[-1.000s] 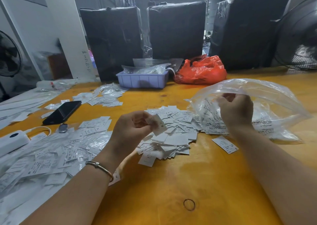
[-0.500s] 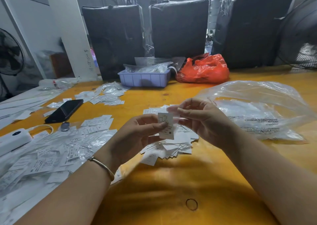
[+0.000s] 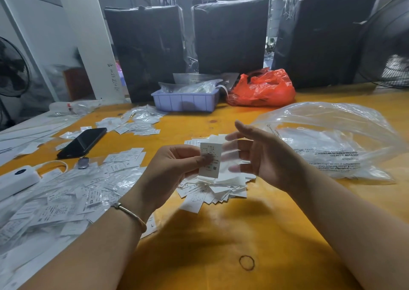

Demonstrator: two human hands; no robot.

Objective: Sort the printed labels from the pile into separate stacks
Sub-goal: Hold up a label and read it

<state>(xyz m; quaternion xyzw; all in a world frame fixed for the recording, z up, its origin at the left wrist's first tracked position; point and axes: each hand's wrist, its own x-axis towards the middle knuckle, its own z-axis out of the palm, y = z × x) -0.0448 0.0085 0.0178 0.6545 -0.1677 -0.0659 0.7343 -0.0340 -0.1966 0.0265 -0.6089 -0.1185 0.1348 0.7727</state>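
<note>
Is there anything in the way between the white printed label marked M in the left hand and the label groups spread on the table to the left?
Nothing visible. The white printed label marked M, pinched in the left hand, has open air toward the label groups; the black smartphone lies flat farther back.

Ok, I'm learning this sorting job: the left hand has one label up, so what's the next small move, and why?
Probably carry the label to the stack that matches its size. It is pinched in the left hand, its printed "M" faces the camera, and the right hand is open beside it, holding nothing. Which stack takes M is not clear from this view.
</note>
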